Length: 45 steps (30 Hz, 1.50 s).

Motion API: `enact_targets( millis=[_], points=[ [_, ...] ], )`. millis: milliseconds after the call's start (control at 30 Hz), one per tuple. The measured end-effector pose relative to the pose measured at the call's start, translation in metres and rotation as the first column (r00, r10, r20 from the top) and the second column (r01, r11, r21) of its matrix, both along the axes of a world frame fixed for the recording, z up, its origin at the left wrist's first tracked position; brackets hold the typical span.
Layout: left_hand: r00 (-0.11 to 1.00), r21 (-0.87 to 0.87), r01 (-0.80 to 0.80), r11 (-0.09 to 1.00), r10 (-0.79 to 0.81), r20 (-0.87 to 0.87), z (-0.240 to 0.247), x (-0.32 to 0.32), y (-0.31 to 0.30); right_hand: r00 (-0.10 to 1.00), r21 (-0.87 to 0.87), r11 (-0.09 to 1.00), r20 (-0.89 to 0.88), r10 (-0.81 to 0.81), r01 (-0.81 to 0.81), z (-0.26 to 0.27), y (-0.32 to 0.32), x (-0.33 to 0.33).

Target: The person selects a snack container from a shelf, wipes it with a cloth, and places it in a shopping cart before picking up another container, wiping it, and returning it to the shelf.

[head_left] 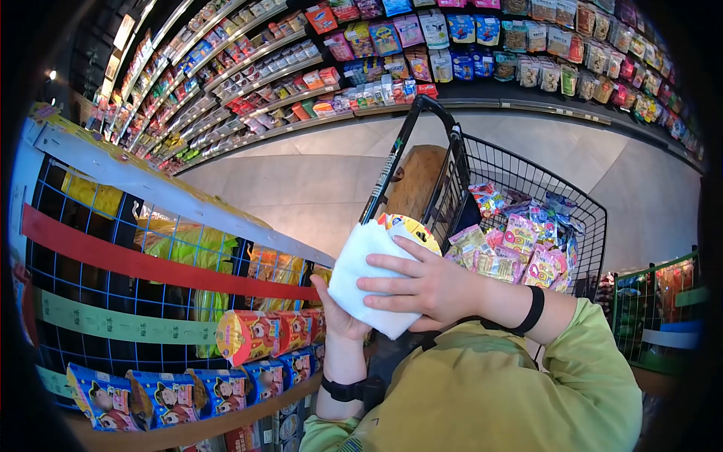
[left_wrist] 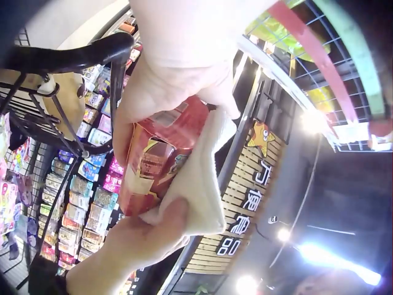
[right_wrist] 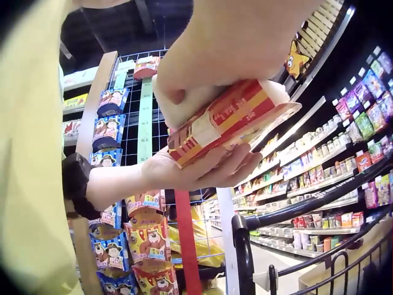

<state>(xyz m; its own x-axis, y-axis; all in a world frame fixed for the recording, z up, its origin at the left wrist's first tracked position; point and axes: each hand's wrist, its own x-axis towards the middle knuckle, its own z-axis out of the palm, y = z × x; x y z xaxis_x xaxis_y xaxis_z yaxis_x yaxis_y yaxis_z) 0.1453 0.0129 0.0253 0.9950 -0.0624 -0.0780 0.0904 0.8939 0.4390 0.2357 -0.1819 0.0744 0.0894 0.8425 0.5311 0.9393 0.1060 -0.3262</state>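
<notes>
A red and yellow snack pack (left_wrist: 156, 166) rests in my left hand (head_left: 345, 313), whose fingers curl round its underside in the right wrist view. A white cloth (head_left: 358, 275) covers most of the pack's upper face, leaving a yellow edge (head_left: 413, 227) in sight. My right hand (head_left: 425, 282) lies on the cloth with its fingers spread and nearly straight, pressing it against the pack. In the left wrist view the right thumb touches the cloth's edge.
A black shopping cart (head_left: 531, 162) with several colourful bags (head_left: 520, 233) stands beyond my right arm. On the left is a wire rack (head_left: 151, 301) with rows of red and blue snack packs (head_left: 162, 395). Stocked shelves (head_left: 263, 83) line the aisle's far side.
</notes>
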Motion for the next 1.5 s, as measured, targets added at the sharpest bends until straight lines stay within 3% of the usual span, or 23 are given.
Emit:
enact_targets(
  millis=[133,200,233,367,400,467,500,533,567,600,700,733,767,800,833,867,933,1067,1167,1333,1400,1467,1500],
  points=[
    [1.000,-0.040,-0.009,0.999,0.008,-0.028,-0.001,-0.004,0.001,0.991,0.011,0.991,0.042,0.130,-0.131,-0.006,-0.005,-0.005],
    [0.976,0.360,-0.064,0.931,0.133,-0.171,0.003,-0.004,0.003,0.988,0.016,0.989,0.045,0.148,-0.149,-0.005,-0.008,-0.004],
    [0.981,0.132,-0.064,0.989,0.087,-0.176,0.004,-0.002,0.005,0.985,-0.023,0.988,0.073,0.153,-0.152,-0.007,-0.012,-0.003],
    [0.950,-0.008,-0.217,0.976,0.209,-0.230,0.002,0.003,0.018,0.980,-0.157,0.984,0.168,0.109,-0.083,-0.017,-0.033,0.009],
    [0.935,0.021,-0.250,0.968,0.247,-0.256,0.004,-0.002,0.021,0.994,-0.169,0.985,0.111,-0.006,0.025,-0.031,-0.042,0.013],
    [0.969,-0.052,-0.228,0.972,0.221,-0.108,0.010,-0.006,0.024,0.967,-0.172,0.955,-0.042,-0.250,0.240,-0.055,-0.060,0.027],
    [0.968,-0.050,-0.234,0.971,0.228,-0.104,0.012,-0.008,0.024,0.869,-0.149,0.890,-0.199,-0.453,0.430,-0.080,-0.066,0.033],
    [0.962,0.081,-0.254,0.964,0.261,-0.079,0.012,-0.009,0.023,0.872,-0.147,0.893,-0.197,-0.448,0.425,-0.079,-0.066,0.034],
    [0.957,0.210,-0.270,0.940,0.286,-0.051,0.013,-0.009,0.021,0.579,-0.101,0.854,-0.694,-0.428,0.510,-0.074,-0.068,0.035],
    [0.957,0.209,-0.269,0.940,0.285,-0.052,0.012,-0.008,0.019,0.112,-0.116,0.794,-0.968,-0.226,0.597,-0.067,-0.072,0.034],
    [0.968,0.336,-0.234,0.912,0.250,-0.005,0.011,-0.005,0.007,0.380,0.119,0.780,-0.911,-0.161,0.615,-0.020,-0.052,0.020],
    [0.971,0.334,-0.223,0.916,0.238,-0.005,0.006,-0.004,0.003,0.456,0.284,0.798,-0.890,0.012,0.532,-0.011,-0.038,0.015],
    [0.982,0.359,-0.169,0.918,0.190,-0.023,-0.001,-0.005,0.001,0.427,0.103,0.853,-0.892,-0.149,0.513,0.010,-0.036,0.004],
    [0.989,0.384,-0.115,0.916,0.142,-0.043,-0.007,-0.005,-0.003,0.408,0.172,0.899,-0.913,-0.008,0.403,0.012,-0.023,0.001],
    [0.980,0.464,-0.167,0.870,0.196,-0.015,-0.014,-0.003,-0.012,0.490,0.256,0.910,-0.869,0.068,0.327,0.005,-0.006,0.001],
    [0.983,0.464,-0.158,0.872,0.186,-0.013,-0.012,-0.002,-0.018,0.454,0.182,0.937,-0.891,0.028,0.299,-0.003,0.003,-0.007],
    [0.973,0.522,-0.223,0.823,0.224,0.063,-0.002,0.000,-0.025,0.639,0.209,0.888,-0.761,-0.115,0.409,-0.011,0.012,-0.009],
    [0.990,0.518,-0.136,0.844,0.138,0.034,0.007,-0.005,-0.011,0.594,0.194,0.945,-0.804,-0.001,0.265,-0.018,-0.001,0.000],
    [0.987,0.533,-0.155,0.832,0.156,0.042,0.011,-0.004,-0.010,0.805,0.125,0.956,-0.574,-0.149,0.267,-0.016,-0.007,0.010],
    [0.983,0.535,-0.178,0.826,0.173,0.059,0.014,-0.004,0.003,0.855,-0.052,0.983,-0.487,-0.179,0.176,-0.022,-0.021,0.017],
    [0.983,0.619,-0.181,0.764,0.130,0.127,0.017,-0.002,0.008,0.866,-0.279,0.953,-0.441,-0.235,0.116,-0.022,-0.025,0.022],
    [0.983,0.671,-0.183,0.718,0.112,0.148,0.017,-0.002,0.011,0.919,-0.334,0.936,-0.324,-0.224,0.110,-0.016,-0.031,0.030],
    [0.983,0.627,-0.185,0.756,0.154,0.103,0.018,-0.003,0.011,0.913,-0.569,0.805,-0.220,-0.344,0.166,-0.008,-0.035,0.035]
  ],
)
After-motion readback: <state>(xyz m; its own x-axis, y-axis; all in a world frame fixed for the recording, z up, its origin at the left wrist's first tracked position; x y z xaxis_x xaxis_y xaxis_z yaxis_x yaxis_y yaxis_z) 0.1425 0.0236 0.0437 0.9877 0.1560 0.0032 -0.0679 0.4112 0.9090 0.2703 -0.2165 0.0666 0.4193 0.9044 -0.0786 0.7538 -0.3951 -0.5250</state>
